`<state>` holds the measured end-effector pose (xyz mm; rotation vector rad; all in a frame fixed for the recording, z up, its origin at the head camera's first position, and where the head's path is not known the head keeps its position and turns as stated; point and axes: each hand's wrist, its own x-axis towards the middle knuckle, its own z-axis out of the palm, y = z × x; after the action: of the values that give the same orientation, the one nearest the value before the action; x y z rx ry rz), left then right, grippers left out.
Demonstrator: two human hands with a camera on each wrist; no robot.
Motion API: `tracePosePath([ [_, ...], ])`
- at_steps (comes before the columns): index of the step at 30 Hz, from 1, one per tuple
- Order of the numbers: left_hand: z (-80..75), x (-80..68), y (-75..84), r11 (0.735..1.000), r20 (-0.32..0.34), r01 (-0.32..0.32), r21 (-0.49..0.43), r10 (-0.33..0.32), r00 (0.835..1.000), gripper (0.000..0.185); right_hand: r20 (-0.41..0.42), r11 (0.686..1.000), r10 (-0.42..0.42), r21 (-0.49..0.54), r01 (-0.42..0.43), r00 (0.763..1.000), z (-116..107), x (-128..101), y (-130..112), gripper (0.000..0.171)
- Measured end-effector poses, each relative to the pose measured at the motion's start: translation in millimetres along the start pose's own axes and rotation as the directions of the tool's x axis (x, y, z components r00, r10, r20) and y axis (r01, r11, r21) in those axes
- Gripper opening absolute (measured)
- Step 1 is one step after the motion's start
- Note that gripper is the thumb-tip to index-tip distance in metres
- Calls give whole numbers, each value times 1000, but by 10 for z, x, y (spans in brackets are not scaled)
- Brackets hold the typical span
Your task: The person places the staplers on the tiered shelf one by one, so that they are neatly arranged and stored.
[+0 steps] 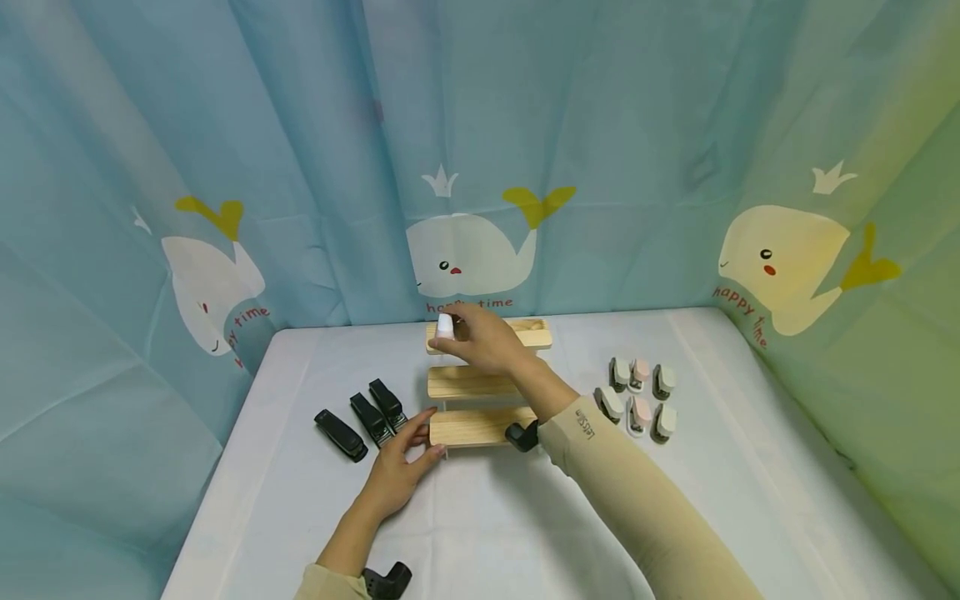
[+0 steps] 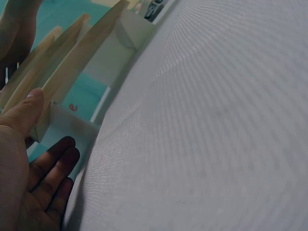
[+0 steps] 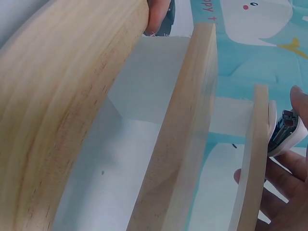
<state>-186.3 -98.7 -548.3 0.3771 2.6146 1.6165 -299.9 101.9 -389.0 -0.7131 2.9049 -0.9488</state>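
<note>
A tiered rack with three light wooden shelves [image 1: 480,427] on white side panels stands mid-table. My right hand [image 1: 483,340] reaches over to the top shelf [image 1: 531,333] and pinches a small white stapler [image 1: 445,326] at its left end. In the right wrist view, the stapler [image 3: 284,129] lies between thumb and fingers against the shelf board, its metal part showing. My left hand [image 1: 399,471] grips the left end of the bottom shelf. The left wrist view shows its thumb [image 2: 31,108] on the board and the other fingers beside the side panel [image 2: 72,125].
Three black staplers [image 1: 341,435] lie left of the rack, close to my left hand. To its right sit several small white and pink staplers [image 1: 636,414] in two rows. A blue whale-print curtain [image 1: 630,258] hangs behind the white-covered table [image 1: 720,500].
</note>
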Motion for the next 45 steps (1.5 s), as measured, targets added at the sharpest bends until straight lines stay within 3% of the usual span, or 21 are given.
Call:
tracePosePath([
  [11,-7,-10,-7,999,9,-28,-21,29,1000,63,-15,999,-34,-29,33,999,12,-3,6,67],
  [24,21,-10,-22,999,1,-36,-9,36,999,62,-20,998,-3,57,4,1000,-33,-80,36,71],
  [35,4,-3,-38,999,0,-43,-9,43,999,63,-49,1000,10,6,-9,999,-153,-193,44,76],
  [45,9,-4,-26,999,-2,-34,-9,34,999,63,-65,1000,-12,-4,11,998,-283,-348,121,69],
])
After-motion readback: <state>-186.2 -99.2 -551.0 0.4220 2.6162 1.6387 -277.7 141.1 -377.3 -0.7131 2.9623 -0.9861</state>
